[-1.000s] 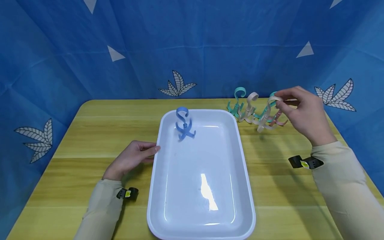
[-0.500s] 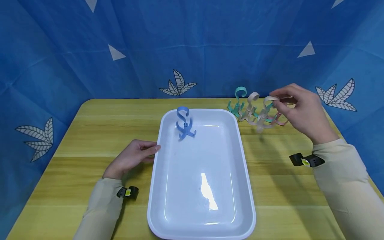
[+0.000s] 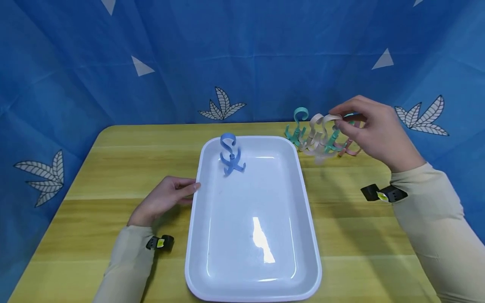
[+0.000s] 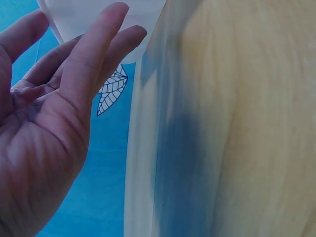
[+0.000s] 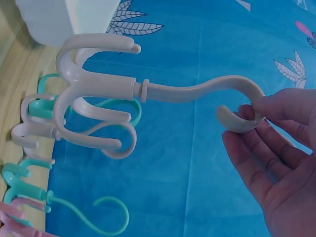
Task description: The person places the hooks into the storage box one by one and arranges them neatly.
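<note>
My right hand (image 3: 373,128) pinches the curled top of a cream four-pronged hook hanger (image 5: 106,85) between thumb and fingers. Its prongs hang downward, raised above the other hangers in the right wrist view. Behind it stand a green hanger (image 3: 294,136), another cream one (image 5: 39,129), a second green one (image 5: 24,190) and a pink one (image 3: 349,149), partly overlapped. My left hand (image 3: 163,198) holds the left rim of a white tray (image 3: 191,235), thumb over the edge and fingers along the outer wall. A blue hanger (image 3: 232,163) stands upright inside the tray's far left corner.
The tray lies lengthwise on a wooden table (image 3: 125,164). A blue cloth (image 3: 265,84) with leaf and triangle prints hangs right behind the table's far edge. The group of hangers is close to the tray's far right corner.
My right hand has moved left and slightly up with the cream hanger, uncovering more of the green and pink hangers. The left hand stays at the tray's rim.
</note>
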`<state>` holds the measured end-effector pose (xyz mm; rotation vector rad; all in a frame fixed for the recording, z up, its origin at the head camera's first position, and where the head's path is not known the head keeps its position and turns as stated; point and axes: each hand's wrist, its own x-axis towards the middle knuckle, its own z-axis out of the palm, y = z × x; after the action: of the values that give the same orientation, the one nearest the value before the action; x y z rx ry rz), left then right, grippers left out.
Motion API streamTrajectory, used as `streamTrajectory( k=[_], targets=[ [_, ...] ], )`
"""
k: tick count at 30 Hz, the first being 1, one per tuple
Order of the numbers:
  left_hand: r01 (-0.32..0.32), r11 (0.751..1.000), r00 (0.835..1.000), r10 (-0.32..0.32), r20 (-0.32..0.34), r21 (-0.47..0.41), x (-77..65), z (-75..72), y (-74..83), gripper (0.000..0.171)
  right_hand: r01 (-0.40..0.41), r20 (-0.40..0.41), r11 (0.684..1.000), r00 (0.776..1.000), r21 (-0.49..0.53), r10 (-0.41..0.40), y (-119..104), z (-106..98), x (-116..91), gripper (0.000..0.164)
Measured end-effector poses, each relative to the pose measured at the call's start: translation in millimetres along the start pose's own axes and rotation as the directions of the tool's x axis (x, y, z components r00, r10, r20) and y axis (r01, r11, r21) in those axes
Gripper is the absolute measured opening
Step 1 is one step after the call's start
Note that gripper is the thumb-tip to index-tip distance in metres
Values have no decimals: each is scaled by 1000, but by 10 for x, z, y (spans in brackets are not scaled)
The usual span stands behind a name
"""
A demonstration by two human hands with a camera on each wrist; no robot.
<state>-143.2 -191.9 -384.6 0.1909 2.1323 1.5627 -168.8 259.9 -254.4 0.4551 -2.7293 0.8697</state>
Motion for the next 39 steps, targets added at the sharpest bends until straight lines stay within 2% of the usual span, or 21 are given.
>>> streamTrajectory(
  k=[5,14,24,31,39],
  targets=[
    [-3,1000,1000,3,2,-4,5,-1,-13,51,25,7,1000,1000,1,-25,-67,27,39,22],
    [-11,1000,1000,11,5,-10,15,-7,-19,51,149,19,989,989,12,-150,-144,103,136,18],
    [-6,1000,1000,6,5,-2,20,-15,-26,50,189,60,980,979,67,-193,-234,229,228,18],
    [-10,1000,1000,10,19,-13,28,-23,-28,50,209,48,969,975,134,-217,-308,316,264,20],
    [-12,1000,1000,12,18,-9,34,-39,-40,51,236,66,957,966,169,-250,-325,501,342,18]
  ],
)
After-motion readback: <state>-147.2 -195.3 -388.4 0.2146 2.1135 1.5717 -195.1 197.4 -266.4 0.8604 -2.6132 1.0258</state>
